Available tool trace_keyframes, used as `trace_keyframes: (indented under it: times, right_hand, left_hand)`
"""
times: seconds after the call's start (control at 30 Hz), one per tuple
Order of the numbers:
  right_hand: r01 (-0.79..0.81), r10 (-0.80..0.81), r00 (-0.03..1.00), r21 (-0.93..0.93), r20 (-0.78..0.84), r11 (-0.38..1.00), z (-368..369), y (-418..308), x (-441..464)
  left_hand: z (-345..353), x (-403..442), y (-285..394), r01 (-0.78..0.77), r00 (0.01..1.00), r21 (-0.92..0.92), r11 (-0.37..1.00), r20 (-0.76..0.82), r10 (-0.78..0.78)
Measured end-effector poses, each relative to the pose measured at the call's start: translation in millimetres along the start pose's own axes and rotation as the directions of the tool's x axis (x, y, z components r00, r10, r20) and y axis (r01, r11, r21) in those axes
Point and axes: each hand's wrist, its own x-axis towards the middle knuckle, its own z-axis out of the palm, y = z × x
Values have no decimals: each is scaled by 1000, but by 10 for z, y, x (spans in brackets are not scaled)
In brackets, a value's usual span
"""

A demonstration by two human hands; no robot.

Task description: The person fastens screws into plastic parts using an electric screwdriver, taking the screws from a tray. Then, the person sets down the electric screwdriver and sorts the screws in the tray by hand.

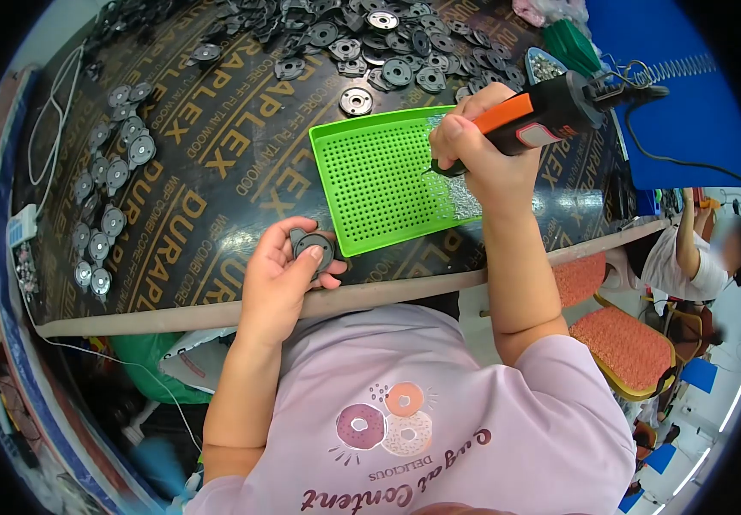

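Observation:
My left hand (289,273) holds a round dark part (312,249) near the table's front edge, with the thumb on its face. To the right, my right hand (492,154) is closed around a black and orange electric screwdriver (525,116). The tool's tip points down to the left, over a green perforated tray (370,184). Small silvery screws (465,199) lie in the right part of that tray. My left hand is just left of the tray's near left corner.
Many dark round parts (396,72) are piled at the back. Others (116,174) form a column at the left. A coiled cord (679,67) runs at the upper right. Behind the right side, a person (688,257) in white is near orange-topped stools (623,348).

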Motion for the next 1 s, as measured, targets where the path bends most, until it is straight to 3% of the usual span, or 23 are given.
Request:
trace_keyframes:
  times: [0.17,0.23,0.43,0.53,0.6,0.63,1.0]
  right_hand:
    - [-12,12,1000,-74,3,997,8,-59,6]
    - [31,-40,998,171,48,985,12,-122,35]
    - [-58,-84,958,472,274,880,575,-355,-114]
    - [1,-108,945,329,307,944,828,-199,-276]
    - [79,-185,953,391,241,917,971,-93,-321]
    - [-16,-119,953,439,278,898,1019,-163,-340]
    - [-38,-89,950,393,299,919,1067,-134,-335]
  left_hand:
    - [-9,15,-54,-14,1000,47,999,7,14]
    - [-5,22,-62,-34,999,31,999,3,34]
    - [-44,42,-69,-35,999,-1,999,22,35]
    - [-46,50,-54,-27,1000,2,1000,11,27]
    - [-52,59,-57,-40,999,-27,999,26,41]
    - [-68,63,-63,-40,999,-31,999,25,40]
    - [-95,82,-67,-22,997,-9,1000,68,23]
